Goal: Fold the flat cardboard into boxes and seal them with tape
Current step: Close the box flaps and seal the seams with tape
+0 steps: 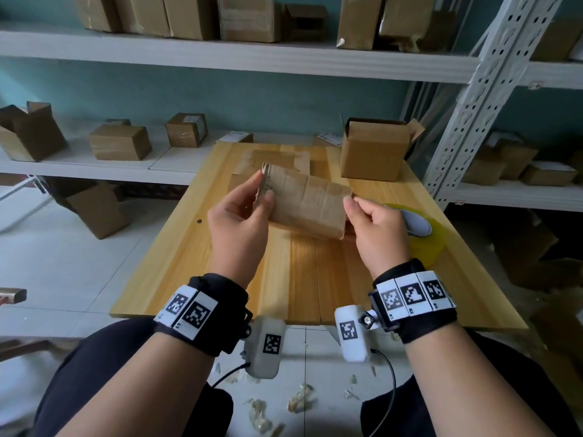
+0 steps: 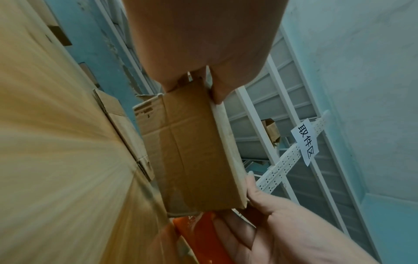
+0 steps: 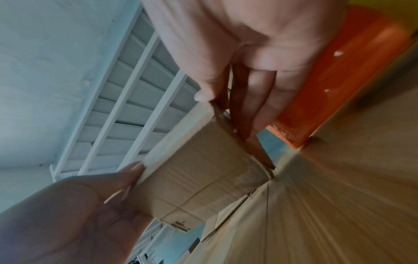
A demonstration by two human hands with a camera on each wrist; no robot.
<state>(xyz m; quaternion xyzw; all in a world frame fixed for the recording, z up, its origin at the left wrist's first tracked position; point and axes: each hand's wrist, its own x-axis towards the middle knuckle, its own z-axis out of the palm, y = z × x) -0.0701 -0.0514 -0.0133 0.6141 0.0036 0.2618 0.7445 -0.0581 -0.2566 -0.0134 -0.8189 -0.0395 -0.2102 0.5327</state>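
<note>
Soft, even daylight fills the head view, with only a faint shadow on the worktop (image 1: 195, 247) under the cardboard (image 1: 307, 205). Shelf lines bow toward the frame edges. Both wrist views are dimmer and cooler, the wood grain smeared into radial streaks, and the near hand (image 2: 203, 41) looms large and out of focus.

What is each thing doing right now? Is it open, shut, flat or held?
Cardboard piece: partly folded, held above the table by both ends.
Left hand: pinches the left end.
Right hand: pinches the right end.
Tape roll: lying on the table, untouched.
Box at the back: standing, top flaps open.
Flat cardboard: lying flat on the table.
</note>
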